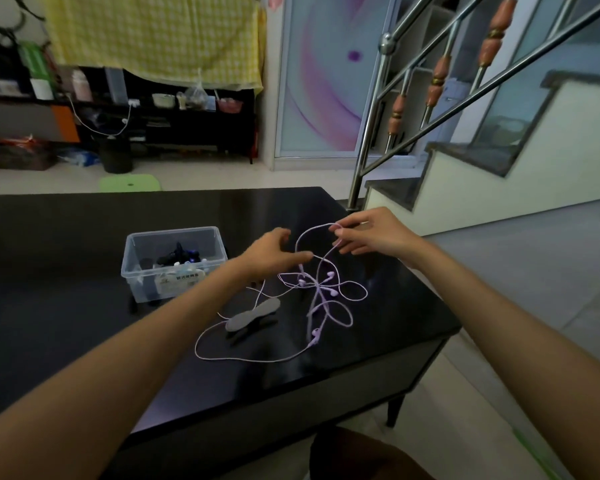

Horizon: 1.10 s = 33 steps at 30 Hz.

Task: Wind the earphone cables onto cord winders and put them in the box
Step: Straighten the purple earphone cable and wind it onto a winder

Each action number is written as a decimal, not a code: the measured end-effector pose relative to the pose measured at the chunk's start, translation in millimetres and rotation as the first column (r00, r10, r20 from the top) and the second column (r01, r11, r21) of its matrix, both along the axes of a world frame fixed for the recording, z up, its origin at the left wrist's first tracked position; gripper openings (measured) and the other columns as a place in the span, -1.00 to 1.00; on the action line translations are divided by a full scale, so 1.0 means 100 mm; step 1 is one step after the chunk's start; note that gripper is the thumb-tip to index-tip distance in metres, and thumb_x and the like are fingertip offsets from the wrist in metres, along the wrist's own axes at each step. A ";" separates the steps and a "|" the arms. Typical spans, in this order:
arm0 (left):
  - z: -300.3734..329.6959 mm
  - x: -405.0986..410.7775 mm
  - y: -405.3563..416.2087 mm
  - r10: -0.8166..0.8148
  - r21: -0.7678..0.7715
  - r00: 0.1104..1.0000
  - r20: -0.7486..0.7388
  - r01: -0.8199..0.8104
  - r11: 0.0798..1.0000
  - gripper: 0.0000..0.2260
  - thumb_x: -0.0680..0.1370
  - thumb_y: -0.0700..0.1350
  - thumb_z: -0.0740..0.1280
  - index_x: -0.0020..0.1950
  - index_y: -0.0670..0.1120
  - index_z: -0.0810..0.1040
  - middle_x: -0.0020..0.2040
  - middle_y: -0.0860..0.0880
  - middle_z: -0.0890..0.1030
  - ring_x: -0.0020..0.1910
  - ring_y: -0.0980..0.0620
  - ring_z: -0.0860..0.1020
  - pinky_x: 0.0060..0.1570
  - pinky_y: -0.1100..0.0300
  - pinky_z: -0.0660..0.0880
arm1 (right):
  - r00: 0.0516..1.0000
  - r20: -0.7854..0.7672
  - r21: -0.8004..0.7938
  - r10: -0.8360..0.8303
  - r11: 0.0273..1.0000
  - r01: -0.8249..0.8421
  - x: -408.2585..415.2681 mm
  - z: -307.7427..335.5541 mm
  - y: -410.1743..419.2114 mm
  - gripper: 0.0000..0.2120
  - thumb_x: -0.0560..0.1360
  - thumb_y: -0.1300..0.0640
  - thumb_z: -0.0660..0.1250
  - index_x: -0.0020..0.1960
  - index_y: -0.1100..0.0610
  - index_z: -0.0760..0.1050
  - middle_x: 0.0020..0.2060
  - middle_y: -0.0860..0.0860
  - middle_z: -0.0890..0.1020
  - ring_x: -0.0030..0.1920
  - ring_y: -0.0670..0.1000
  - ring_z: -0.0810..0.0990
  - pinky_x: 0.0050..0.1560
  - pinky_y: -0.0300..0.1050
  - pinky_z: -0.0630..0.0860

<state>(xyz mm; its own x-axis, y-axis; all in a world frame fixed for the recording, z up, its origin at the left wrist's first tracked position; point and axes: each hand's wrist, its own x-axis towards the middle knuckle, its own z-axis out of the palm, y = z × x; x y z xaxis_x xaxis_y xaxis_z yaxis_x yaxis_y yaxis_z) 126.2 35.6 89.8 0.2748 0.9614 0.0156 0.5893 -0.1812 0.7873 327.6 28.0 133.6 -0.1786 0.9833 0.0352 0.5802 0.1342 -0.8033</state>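
A tangled lilac earphone cable (pixel 321 299) lies on the black table (pixel 66 323), its loops spreading toward the near edge. My right hand (pixel 371 233) pinches a raised loop of this cable between thumb and fingers. My left hand (pixel 274 252) holds the same cable lower down, fingers curled around it. A grey flat cord winder (pixel 252 315) lies on the table just below my left hand, partly over the cable. The clear plastic box (pixel 174 261) stands to the left, holding dark wound earphones and a white packet.
The table's right edge and corner are close to the cable. A steel stair railing (pixel 364 150) and steps rise beyond the table at the right. A green stool (pixel 129 183) stands behind the table. Shelves with clutter line the back wall.
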 end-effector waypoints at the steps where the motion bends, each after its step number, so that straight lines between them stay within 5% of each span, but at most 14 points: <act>1: 0.06 0.02 0.03 -0.049 -0.004 0.999 -0.002 0.049 0.999 -0.26 0.47 0.00 0.43 0.52 -0.11 0.11 0.50 -0.13 0.22 0.44 -0.10 0.27 0.39 0.02 0.29 | 1.000 0.012 0.003 0.017 1.000 -0.017 -0.03 0.01 0.01 -0.83 0.52 0.13 0.35 0.09 0.11 0.59 -0.13 0.10 0.70 -0.16 -0.01 0.70 -0.07 -0.17 0.61; 2: 0.10 0.04 0.05 -0.084 0.031 0.996 -0.031 0.085 0.996 -0.20 0.44 -0.02 0.45 0.54 -0.08 0.06 0.52 -0.12 0.16 0.47 -0.09 0.20 0.42 0.02 0.23 | 0.999 0.030 0.003 0.038 0.999 -0.039 -0.06 0.01 0.02 -0.84 0.52 0.13 0.35 0.08 0.10 0.59 -0.14 0.09 0.70 -0.18 -0.04 0.69 -0.10 -0.20 0.61; 4: 0.12 0.03 0.10 -0.121 0.107 0.990 -0.073 0.128 0.986 -0.40 0.47 -0.06 0.43 0.46 -0.05 0.28 0.41 -0.11 0.38 0.39 -0.06 0.36 0.36 0.01 0.33 | 0.997 0.037 0.012 0.066 0.998 -0.067 -0.10 -0.02 0.04 -0.83 0.51 0.16 0.36 0.09 0.13 0.59 -0.17 0.08 0.70 -0.21 -0.07 0.69 -0.14 -0.24 0.61; 6: 0.11 -0.01 0.15 -0.067 0.192 0.989 -0.133 0.092 0.977 -0.77 0.54 -0.03 0.34 0.17 -0.05 0.57 0.01 -0.01 0.65 0.02 0.05 0.62 0.12 0.03 0.54 | 0.998 -0.033 0.027 0.059 0.998 -0.058 -0.14 -0.09 0.06 -0.78 0.48 0.21 0.38 0.13 0.20 0.57 -0.17 0.08 0.70 -0.20 -0.06 0.69 -0.14 -0.24 0.61; 8: 0.06 -0.12 0.19 0.070 0.282 0.973 -0.218 -0.006 0.959 -0.82 0.57 -0.01 0.29 0.04 -0.03 0.64 -0.20 0.08 0.64 -0.19 0.13 0.62 -0.05 0.09 0.59 | 0.996 -0.072 -0.011 0.045 0.999 -0.046 -0.16 -0.21 0.08 -0.68 0.46 0.22 0.40 0.21 0.18 0.53 -0.11 0.06 0.69 -0.12 -0.04 0.69 -0.06 -0.20 0.62; 13: -0.17 -0.39 0.10 0.206 0.236 0.828 -0.521 -0.093 0.967 -0.70 0.55 -0.01 0.32 0.28 0.03 0.51 0.20 -0.02 0.59 0.16 -0.05 0.54 0.09 0.04 0.46 | 0.978 0.206 -0.272 -0.002 0.960 0.059 -0.31 -0.67 0.16 -0.72 0.50 0.23 0.35 0.22 0.17 0.52 0.02 0.12 0.64 -0.13 -0.05 0.58 -0.18 -0.26 0.52; 16: -0.30 -0.42 0.06 0.257 0.249 0.819 -0.513 -0.144 0.958 -0.76 0.54 0.04 0.32 0.16 0.00 0.58 0.10 -0.04 0.63 0.07 -0.06 0.57 -0.05 0.09 0.46 | 0.976 0.216 -0.362 0.006 0.929 0.075 -0.43 -0.93 0.19 -0.80 0.52 0.26 0.31 0.13 0.21 0.58 0.04 0.13 0.64 -0.14 -0.06 0.55 -0.18 -0.27 0.49; 19: -0.43 -0.40 0.13 0.114 0.041 0.804 -0.584 -0.111 0.993 -0.78 0.52 0.01 0.31 0.01 -0.11 0.63 -0.05 -0.11 0.68 -0.06 -0.08 0.63 -0.04 0.06 0.56 | 0.972 0.228 -0.384 0.056 0.923 0.037 -0.48 -1.10 0.19 -0.79 0.49 0.26 0.36 0.12 0.22 0.60 -0.02 0.04 0.58 -0.20 -0.11 0.52 -0.17 -0.28 0.49; 22: -0.62 -0.31 0.19 -0.026 -0.239 0.899 -0.438 -0.089 0.967 -0.91 0.49 -0.14 0.34 -0.10 -0.10 0.62 -0.11 -0.15 0.70 -0.12 -0.08 0.67 -0.01 0.01 0.60 | 0.963 0.251 -0.358 0.101 0.934 -0.005 -0.54 -1.22 0.15 -0.74 0.44 0.15 0.43 0.12 0.17 0.62 -0.08 0.05 0.66 -0.18 -0.19 0.51 -0.20 -0.35 0.46; 25: -0.81 -0.19 0.24 0.036 -0.386 0.979 -0.203 -0.113 0.916 -0.87 0.50 -0.15 0.34 -0.20 -0.18 0.61 -0.28 -0.10 0.69 -0.30 -0.01 0.66 -0.06 0.04 0.58 | 0.984 0.152 -0.343 0.090 0.939 -0.033 -0.61 -1.31 0.10 -0.74 0.47 0.17 0.40 0.14 0.21 0.61 0.05 0.12 0.67 -0.14 -0.15 0.55 -0.16 -0.44 0.48; 27: -0.89 -0.13 0.27 0.085 -0.390 0.987 -0.138 -0.133 0.911 -0.86 0.47 -0.15 0.38 -0.15 -0.22 0.63 -0.31 -0.09 0.68 -0.30 -0.02 0.66 -0.07 0.04 0.59 | 0.998 0.042 -0.359 0.054 0.933 -0.035 -0.62 -1.31 0.08 -0.72 0.49 0.28 0.35 0.19 0.30 0.55 0.03 0.19 0.65 -0.24 -0.13 0.56 -0.26 -0.47 0.49; 29: -0.90 -0.12 0.26 0.149 -0.351 0.980 -0.135 -0.188 0.917 -0.88 0.43 -0.16 0.41 -0.15 -0.21 0.64 -0.40 -0.05 0.63 -0.48 0.08 0.57 -0.35 0.20 0.56 | 0.998 -0.056 -0.388 0.001 0.921 -0.022 -0.63 -1.26 0.05 -0.72 0.51 0.33 0.30 0.22 0.35 0.50 -0.13 0.16 0.63 -0.36 -0.18 0.53 -0.41 -0.50 0.41; 33: -0.79 -0.14 0.21 0.126 -0.319 0.991 -0.053 -0.136 0.938 -0.90 0.47 -0.15 0.43 -0.10 -0.17 0.67 -0.38 -0.03 0.59 -0.46 0.13 0.50 -0.42 0.37 0.45 | 0.972 -0.154 -0.337 -0.176 0.934 0.116 -0.65 -1.17 0.05 -0.73 0.55 0.11 0.30 0.17 0.24 0.54 -0.22 0.04 0.57 -0.33 -0.11 0.49 -0.38 -0.39 0.42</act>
<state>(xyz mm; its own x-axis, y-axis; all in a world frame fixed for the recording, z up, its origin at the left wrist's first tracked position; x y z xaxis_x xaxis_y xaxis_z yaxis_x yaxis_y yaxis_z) 111.9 56.2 10.6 0.1412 0.9413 -0.3065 0.6162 0.1588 0.7715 262.9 33.4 17.0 -0.0524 0.9612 -0.2709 0.4161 -0.2256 -0.8809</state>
